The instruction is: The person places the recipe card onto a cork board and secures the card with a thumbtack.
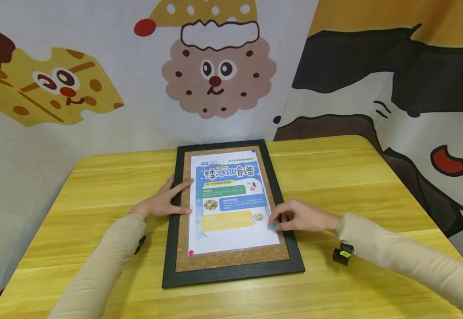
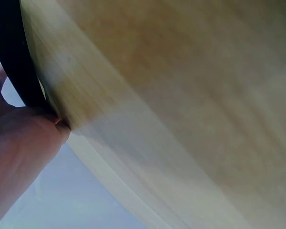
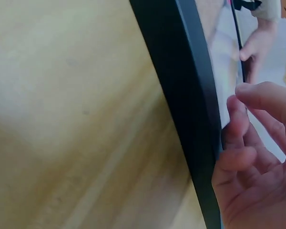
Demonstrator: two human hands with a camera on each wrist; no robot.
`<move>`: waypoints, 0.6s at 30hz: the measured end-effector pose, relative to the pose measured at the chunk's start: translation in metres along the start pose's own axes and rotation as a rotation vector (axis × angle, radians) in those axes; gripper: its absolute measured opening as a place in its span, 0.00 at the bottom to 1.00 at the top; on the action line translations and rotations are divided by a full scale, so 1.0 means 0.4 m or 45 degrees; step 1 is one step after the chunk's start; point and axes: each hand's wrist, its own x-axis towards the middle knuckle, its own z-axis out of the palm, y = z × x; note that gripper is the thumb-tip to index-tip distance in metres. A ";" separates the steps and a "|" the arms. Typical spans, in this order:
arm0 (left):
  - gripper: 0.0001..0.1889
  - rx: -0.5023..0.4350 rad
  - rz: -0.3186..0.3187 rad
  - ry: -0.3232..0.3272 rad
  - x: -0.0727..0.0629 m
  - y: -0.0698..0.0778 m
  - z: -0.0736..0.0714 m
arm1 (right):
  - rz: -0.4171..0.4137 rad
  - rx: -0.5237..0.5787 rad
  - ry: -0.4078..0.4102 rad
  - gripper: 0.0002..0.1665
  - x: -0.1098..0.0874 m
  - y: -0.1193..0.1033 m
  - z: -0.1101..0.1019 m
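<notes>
A printed poster with Chinese lettering [image 1: 219,239] lies on a black-framed cork board [image 1: 183,263]. A pink pushpin [image 1: 191,252] sits at its lower left corner, and a purple pushpin [image 1: 253,151] at its upper right. My left hand [image 1: 163,200] rests across the left frame edge, fingers spread and fingertips touching the poster's left side. Near the poster's lower right edge, my right hand [image 1: 304,216] pinches a small blue pushpin [image 1: 273,225] between thumb and finger. In the right wrist view the right hand [image 3: 262,152] bends over the black frame [image 3: 181,95]; the pin cannot be made out there.
Beneath the board is a yellow wood-grain table [image 1: 128,274]. Behind it hangs a cloth backdrop [image 1: 136,115] with cartoon figures, close to the board's top edge. A small black wrist camera [image 1: 341,254] hangs under the right sleeve.
</notes>
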 end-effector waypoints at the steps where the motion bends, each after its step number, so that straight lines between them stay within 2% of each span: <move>1: 0.51 0.001 -0.003 0.000 0.000 -0.001 0.000 | -0.022 0.000 -0.009 0.07 -0.001 0.000 0.004; 9: 0.50 -0.002 0.023 0.004 -0.005 -0.001 -0.002 | -0.160 0.047 -0.031 0.07 -0.012 0.011 0.025; 18: 0.50 -0.002 0.010 0.003 0.000 -0.003 -0.001 | -0.145 0.058 -0.056 0.06 -0.022 0.022 0.033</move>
